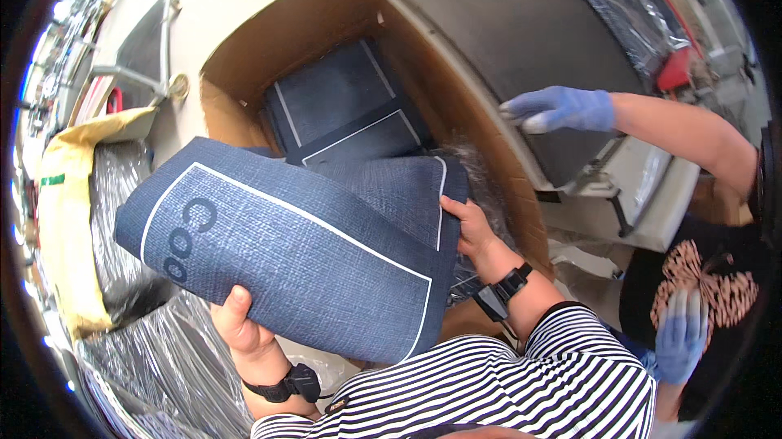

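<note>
A dark blue woven-look mat with a white border line and dark lettering is spread between my two hands, curved and partly folded over. My left hand grips its near edge, thumb on top and fingers hidden underneath. At the mat's right end, my right hand pinches the edge with the thumb on its face. Beneath and beyond the held mat, several similar blue mats lie stacked in an open cardboard box.
Clear plastic film lines the box's right side. A co-worker's blue-gloved hand hovers over a grey tabletop at right; the other glove hangs lower. Plastic-wrapped bundles and a yellow sack stand at left.
</note>
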`<state>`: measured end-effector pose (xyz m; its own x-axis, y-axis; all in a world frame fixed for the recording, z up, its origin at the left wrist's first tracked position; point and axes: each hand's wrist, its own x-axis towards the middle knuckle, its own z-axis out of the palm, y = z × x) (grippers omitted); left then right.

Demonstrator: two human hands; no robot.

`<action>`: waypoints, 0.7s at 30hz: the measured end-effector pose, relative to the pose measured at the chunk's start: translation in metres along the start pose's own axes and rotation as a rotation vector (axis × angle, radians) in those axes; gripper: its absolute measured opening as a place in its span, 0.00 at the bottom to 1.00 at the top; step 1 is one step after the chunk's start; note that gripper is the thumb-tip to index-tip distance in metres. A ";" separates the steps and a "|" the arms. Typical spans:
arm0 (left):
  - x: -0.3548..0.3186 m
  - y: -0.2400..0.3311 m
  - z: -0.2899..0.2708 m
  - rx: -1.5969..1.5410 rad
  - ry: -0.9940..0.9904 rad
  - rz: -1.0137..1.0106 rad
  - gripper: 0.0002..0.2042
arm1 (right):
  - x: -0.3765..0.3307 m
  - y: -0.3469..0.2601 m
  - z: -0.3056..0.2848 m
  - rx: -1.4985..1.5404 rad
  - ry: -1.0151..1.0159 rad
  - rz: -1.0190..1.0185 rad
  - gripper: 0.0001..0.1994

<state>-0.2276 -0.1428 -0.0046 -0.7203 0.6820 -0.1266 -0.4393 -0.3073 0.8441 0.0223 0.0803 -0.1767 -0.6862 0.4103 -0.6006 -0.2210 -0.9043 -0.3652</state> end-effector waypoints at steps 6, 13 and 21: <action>-0.004 0.027 0.059 -0.061 -0.161 -0.113 0.29 | -0.144 -0.034 0.009 0.034 0.199 -0.470 0.20; -0.003 0.039 0.157 -0.179 -0.484 -0.301 0.27 | -0.250 -0.072 0.064 0.989 -0.239 0.294 0.22; -0.034 0.045 0.230 -0.243 -0.727 -0.425 0.21 | -0.287 -0.025 0.244 1.824 -0.052 0.691 0.17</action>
<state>-0.1000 -0.0273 0.1577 0.0146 0.9995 0.0286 -0.7546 -0.0077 0.6562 0.0560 -0.0438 0.1784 -0.9646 0.0164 -0.2634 -0.2611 0.0855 0.9615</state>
